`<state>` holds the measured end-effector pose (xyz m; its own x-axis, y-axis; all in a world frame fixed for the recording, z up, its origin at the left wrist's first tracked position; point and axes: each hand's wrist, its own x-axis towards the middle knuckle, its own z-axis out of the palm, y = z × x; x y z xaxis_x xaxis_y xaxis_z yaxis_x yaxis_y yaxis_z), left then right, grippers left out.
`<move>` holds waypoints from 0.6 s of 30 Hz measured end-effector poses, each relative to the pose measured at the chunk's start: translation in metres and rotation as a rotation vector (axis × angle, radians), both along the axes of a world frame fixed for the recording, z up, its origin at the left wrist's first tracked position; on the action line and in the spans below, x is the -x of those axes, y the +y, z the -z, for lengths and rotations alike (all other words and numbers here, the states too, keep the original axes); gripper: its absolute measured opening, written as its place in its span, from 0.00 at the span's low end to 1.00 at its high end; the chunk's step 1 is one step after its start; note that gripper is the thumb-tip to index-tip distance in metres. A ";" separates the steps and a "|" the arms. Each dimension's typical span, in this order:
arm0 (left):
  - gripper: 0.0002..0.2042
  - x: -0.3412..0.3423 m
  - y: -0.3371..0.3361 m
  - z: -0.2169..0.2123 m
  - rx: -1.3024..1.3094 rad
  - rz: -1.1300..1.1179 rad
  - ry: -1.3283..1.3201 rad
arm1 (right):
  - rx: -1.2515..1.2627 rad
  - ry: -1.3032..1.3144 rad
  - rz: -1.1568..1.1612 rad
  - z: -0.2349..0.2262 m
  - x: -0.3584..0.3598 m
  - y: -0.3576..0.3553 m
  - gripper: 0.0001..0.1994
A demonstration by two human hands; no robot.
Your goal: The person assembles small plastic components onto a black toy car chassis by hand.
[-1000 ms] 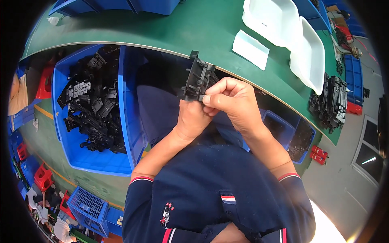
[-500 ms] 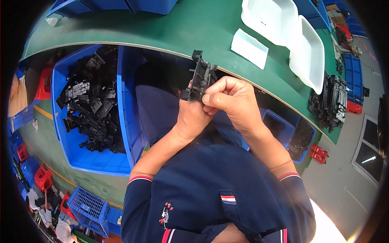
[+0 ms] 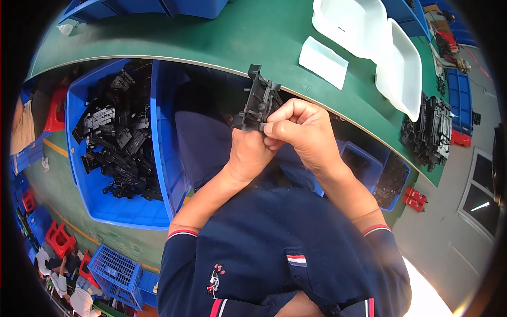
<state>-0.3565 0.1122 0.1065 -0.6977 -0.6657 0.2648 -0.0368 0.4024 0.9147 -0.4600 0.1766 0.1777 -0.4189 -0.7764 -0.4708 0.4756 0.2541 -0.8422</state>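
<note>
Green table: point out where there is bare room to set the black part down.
Bare: the green table left of the white sheet, up to the blue bins. Crowded: white trays and stacked black parts at right.

We are working in a factory assembly workshop. A long green workbench (image 3: 222,37) is carrying 2 white trays (image 3: 369,42), and a blue bin (image 3: 100,206) is holding black plastic parts (image 3: 119,137) beside us.

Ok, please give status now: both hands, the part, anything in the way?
Left hand and right hand both grip black plastic part. Part held above table edge. Nothing blocking.
</note>
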 end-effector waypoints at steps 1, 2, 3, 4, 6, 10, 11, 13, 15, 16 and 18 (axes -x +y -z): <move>0.09 0.000 0.000 0.000 0.000 0.000 0.000 | 0.000 -0.003 -0.003 0.000 0.000 0.000 0.03; 0.10 0.001 0.000 0.000 0.009 -0.009 -0.014 | -0.001 -0.002 -0.003 0.000 0.000 0.000 0.03; 0.12 0.002 0.000 0.001 0.019 -0.017 -0.028 | -0.010 0.002 -0.005 0.000 0.000 -0.001 0.03; 0.12 0.002 0.000 0.002 0.019 -0.017 -0.027 | -0.020 0.006 -0.006 0.000 0.000 -0.001 0.03; 0.15 0.002 0.001 0.006 0.014 -0.010 -0.033 | -0.011 0.003 -0.005 0.001 0.001 0.000 0.03; 0.16 0.001 0.001 0.005 -0.008 0.015 -0.037 | -0.018 0.003 -0.004 0.000 0.001 0.000 0.03; 0.18 0.001 0.001 0.006 0.003 0.008 -0.035 | -0.019 0.001 -0.005 0.000 0.001 0.000 0.03; 0.19 0.001 0.001 0.009 0.013 0.001 -0.033 | -0.009 0.003 0.004 -0.001 0.001 0.001 0.03; 0.23 0.001 0.002 0.010 0.002 -0.007 -0.023 | -0.001 -0.002 0.010 -0.001 0.000 0.001 0.03; 0.23 0.001 0.002 0.010 0.002 -0.007 -0.023 | 0.007 -0.008 0.012 -0.001 -0.001 0.001 0.03; 0.26 0.000 0.003 0.011 -0.016 -0.019 -0.012 | 0.010 -0.008 0.009 0.000 -0.001 0.002 0.02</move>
